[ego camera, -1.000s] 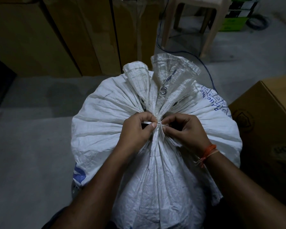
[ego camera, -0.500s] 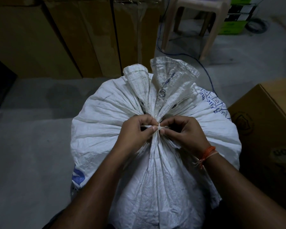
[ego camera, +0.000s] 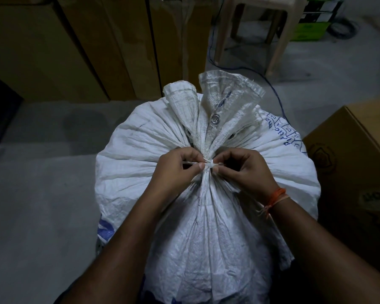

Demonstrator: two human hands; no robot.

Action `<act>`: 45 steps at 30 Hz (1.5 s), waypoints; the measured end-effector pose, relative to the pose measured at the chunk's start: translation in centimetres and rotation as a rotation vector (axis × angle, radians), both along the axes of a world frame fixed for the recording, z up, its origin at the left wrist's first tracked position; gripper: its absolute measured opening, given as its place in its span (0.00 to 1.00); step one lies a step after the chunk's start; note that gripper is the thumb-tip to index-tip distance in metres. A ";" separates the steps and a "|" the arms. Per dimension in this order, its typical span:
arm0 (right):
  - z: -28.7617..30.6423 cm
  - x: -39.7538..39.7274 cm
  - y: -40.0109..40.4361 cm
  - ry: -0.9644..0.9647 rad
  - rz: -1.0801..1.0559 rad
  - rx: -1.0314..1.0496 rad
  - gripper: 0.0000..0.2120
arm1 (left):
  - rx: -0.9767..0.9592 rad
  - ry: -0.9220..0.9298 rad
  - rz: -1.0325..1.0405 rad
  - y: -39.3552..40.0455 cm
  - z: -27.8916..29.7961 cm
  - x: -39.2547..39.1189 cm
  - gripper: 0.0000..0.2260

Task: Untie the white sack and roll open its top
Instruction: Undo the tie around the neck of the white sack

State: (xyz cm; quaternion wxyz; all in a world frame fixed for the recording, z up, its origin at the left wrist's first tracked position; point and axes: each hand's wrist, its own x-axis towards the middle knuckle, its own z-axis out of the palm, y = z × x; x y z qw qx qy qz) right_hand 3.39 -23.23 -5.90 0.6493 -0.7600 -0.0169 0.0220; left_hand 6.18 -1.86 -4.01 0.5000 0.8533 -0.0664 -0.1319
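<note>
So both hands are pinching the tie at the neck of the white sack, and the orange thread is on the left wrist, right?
Not quite: the head view shows the orange thread on the right wrist. Both hands do pinch the tie on the white sack.

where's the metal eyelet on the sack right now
In the head view the metal eyelet sits on the gathered top flap of the white sack, just above the tied neck, near frame centre.

Sack (ego camera: 206, 216) central, box (ego camera: 355, 154) right, stool (ego camera: 250, 29) seemingly behind
</note>
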 end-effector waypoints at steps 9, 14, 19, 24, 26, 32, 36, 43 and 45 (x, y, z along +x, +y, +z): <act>-0.1 0.0 0.3 -0.101 0.007 -0.100 0.07 | -0.067 0.020 0.051 -0.5 -0.3 -0.2 0.03; 0.0 -0.1 0.5 -0.112 -0.006 -0.107 0.06 | -0.070 -0.016 0.024 -1.1 -0.6 -0.3 0.03; 0.0 0.0 0.4 -0.076 -0.006 -0.057 0.07 | -0.066 -0.019 0.016 -1.2 -0.8 -0.2 0.01; 0.1 0.0 0.3 -0.062 0.002 -0.075 0.07 | -0.059 -0.014 0.010 -1.0 -0.8 -0.2 0.01; 0.1 0.0 0.3 -0.059 0.007 -0.085 0.07 | -0.059 -0.014 0.013 -1.0 -0.7 -0.2 0.02; 0.5 0.0 0.3 -0.068 0.012 -0.112 0.07 | -0.051 -0.015 0.015 -1.0 -0.5 -0.3 0.02; 0.5 0.1 0.1 -0.049 0.013 -0.069 0.07 | -0.049 -0.002 -0.014 -0.4 -0.3 0.0 0.02; 0.5 0.2 0.0 -0.022 0.025 -0.026 0.07 | -0.037 -0.033 -0.049 0.4 -0.1 0.5 0.04; 0.4 0.2 0.0 -0.024 0.025 -0.019 0.08 | -0.042 -0.027 -0.056 0.3 -0.2 0.5 0.03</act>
